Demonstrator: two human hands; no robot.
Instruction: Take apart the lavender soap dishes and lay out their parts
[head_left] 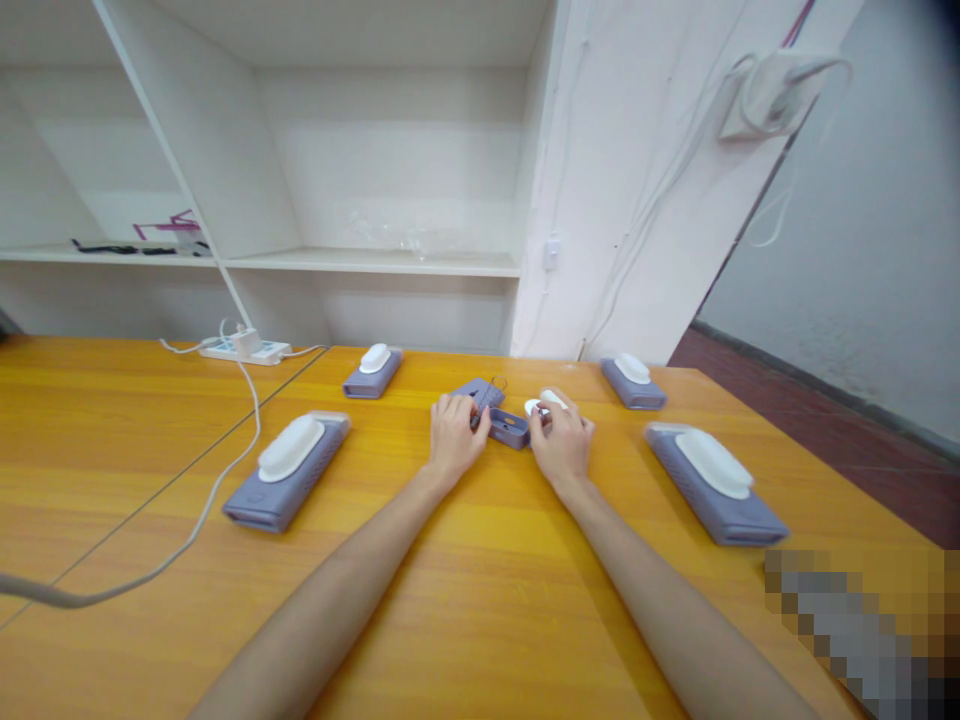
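A small purple-grey open case [509, 428] lies between my hands, with its hollow side up. My left hand [454, 432] has its fingers curled, and their tips meet the case's left end. A small dark bit shows beside those fingertips, too small to name. Bent around the right end of the case are the fingers of my right hand [561, 440]. Just behind the right fingers is a white rounded piece [553, 397], partly covered by them. A flat purple-grey part [480, 391] with a textured surface and a thin dark loop lies beyond my left hand.
Several purple-grey boxes with white oval pieces on top stand around: near left [281, 475], near right [716, 485], far left [373, 372], far right [634, 382]. A white cable [244, 455] crosses the left tabletop from a power strip [251, 350]. White shelves [375, 262] rise behind.
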